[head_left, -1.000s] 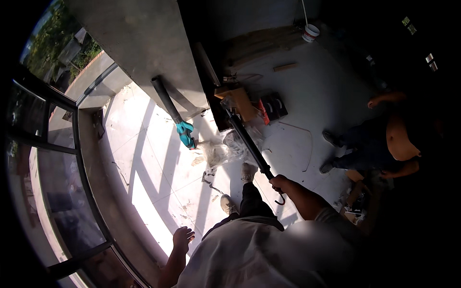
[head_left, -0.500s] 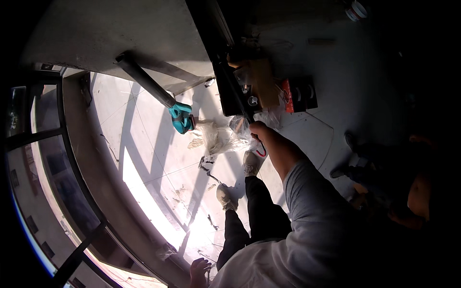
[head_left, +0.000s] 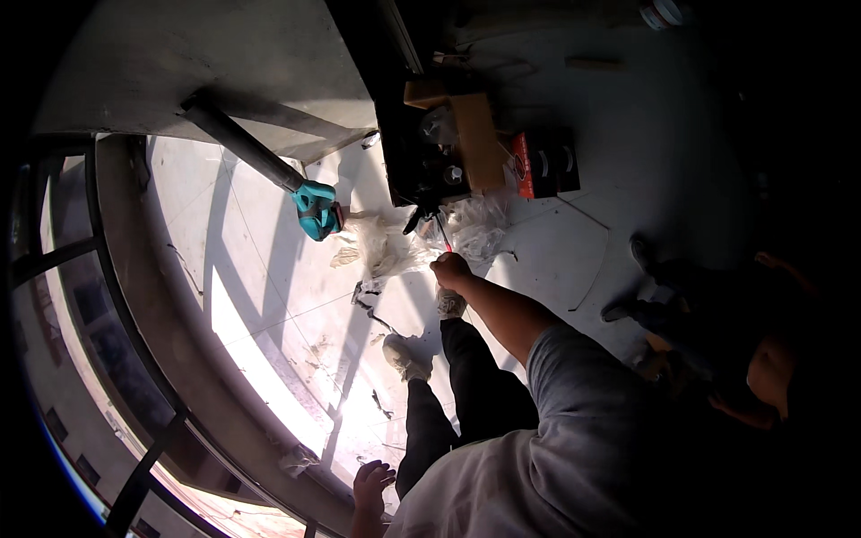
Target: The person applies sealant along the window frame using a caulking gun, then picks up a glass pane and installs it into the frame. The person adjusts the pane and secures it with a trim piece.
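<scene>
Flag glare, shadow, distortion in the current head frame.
Head view: sunlight overexposes patches of pale tiled floor; its right side: deep shadow swallows most of the co-worker; its left: fisheye bows the black-framed glass window; its centre: the slim red item in the right hand is too small to identify.

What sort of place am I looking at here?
Probably a room being built or renovated: a bare grey concrete-like wall, a teal blower with a long black tube, and crumpled clear plastic littering the floor.
</scene>
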The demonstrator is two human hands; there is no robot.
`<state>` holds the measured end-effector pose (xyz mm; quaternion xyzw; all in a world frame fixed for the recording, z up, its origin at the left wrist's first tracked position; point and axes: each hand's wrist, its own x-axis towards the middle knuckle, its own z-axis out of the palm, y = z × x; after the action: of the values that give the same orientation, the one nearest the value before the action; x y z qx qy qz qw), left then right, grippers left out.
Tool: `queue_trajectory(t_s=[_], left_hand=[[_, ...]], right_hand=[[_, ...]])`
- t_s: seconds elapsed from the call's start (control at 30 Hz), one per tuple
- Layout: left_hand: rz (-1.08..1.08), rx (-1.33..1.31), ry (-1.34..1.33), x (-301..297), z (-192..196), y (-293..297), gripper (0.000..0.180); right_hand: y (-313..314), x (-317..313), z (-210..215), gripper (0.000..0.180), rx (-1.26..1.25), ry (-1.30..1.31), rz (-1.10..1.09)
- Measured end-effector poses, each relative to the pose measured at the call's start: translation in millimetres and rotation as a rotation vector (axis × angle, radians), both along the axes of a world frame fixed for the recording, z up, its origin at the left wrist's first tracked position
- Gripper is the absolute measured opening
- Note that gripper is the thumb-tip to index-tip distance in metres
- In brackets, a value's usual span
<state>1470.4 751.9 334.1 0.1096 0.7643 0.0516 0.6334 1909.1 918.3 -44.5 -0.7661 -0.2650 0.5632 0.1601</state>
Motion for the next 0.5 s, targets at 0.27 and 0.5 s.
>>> queue_trajectory(t_s=[0.27,0.5], left_hand=[[-0.172,0.102,-0.14,-29,1,6,0.032],[-0.425,0.142,-0.076,-114,-14,1,0.026]], right_hand=[[-212,-13,82,0.03,-0.409,0.08,0.229],[-385,-43,139,0.023,-0.519,0.039,-0.237]])
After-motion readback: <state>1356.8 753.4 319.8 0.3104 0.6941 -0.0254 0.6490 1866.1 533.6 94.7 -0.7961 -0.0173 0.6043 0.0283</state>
